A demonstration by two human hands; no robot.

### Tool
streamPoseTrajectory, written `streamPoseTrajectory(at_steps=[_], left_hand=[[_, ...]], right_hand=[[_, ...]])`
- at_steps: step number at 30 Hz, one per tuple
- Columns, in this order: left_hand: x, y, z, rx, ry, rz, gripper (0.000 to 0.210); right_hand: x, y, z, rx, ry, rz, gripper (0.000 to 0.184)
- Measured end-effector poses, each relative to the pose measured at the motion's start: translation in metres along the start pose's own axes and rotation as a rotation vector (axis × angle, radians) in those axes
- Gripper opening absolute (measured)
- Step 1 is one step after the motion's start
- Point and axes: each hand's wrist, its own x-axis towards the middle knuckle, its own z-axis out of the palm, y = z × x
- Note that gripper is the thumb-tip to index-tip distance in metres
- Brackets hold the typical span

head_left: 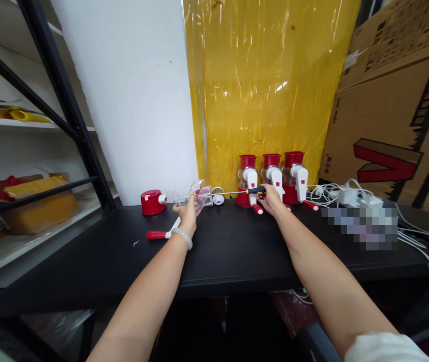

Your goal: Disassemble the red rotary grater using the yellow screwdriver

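Holding a clear container [200, 199], the left hand [188, 215] is near a screwdriver [254, 190].

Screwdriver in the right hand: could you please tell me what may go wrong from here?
The screwdriver in the right hand points towards the clear part held in the left hand; a slip might scratch the part or jab the fingers.
The right hand is close to the graters, so it could bump one.
The loose crank lies near the left wrist and might be knocked.
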Motion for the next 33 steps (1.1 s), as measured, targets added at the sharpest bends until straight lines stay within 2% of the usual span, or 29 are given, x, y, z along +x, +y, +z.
streamPoseTrajectory(at_steps=[6, 12, 16, 19, 22, 29, 33], left_hand=[[-0.003, -0.002, 0.001, 0.095, -0.019, 0.033, 0.079], [-0.003, -0.003, 0.001, 0.068, 0.002, 0.027, 0.080], [-0.001, -0.003, 0.001, 0.060, -0.001, 0.028, 0.079], [0.000, -0.003, 0.001, 0.072, 0.003, 0.021, 0.080], [0.000, -0.003, 0.001, 0.077, 0.018, 0.027, 0.081], [-0.001, -0.005, 0.001, 0.124, -0.027, 0.046, 0.080], [0.000, -0.008, 0.001, 0.116, -0.032, 0.047, 0.080]], right_hand=[[0.002, -0.002, -0.002, 0.049, 0.086, 0.028, 0.010], [0.003, -0.002, -0.006, 0.055, 0.024, -0.023, 0.012], [0.002, 0.002, -0.010, -0.156, 0.090, -0.233, 0.027], [-0.001, 0.003, -0.012, -0.334, 0.146, -0.324, 0.027], [-0.002, 0.001, -0.010, -0.377, 0.175, -0.262, 0.019], [0.001, -0.005, 0.000, 0.049, 0.135, -0.071, 0.014], [-0.001, -0.010, -0.004, 0.168, 0.087, -0.005, 0.008]])
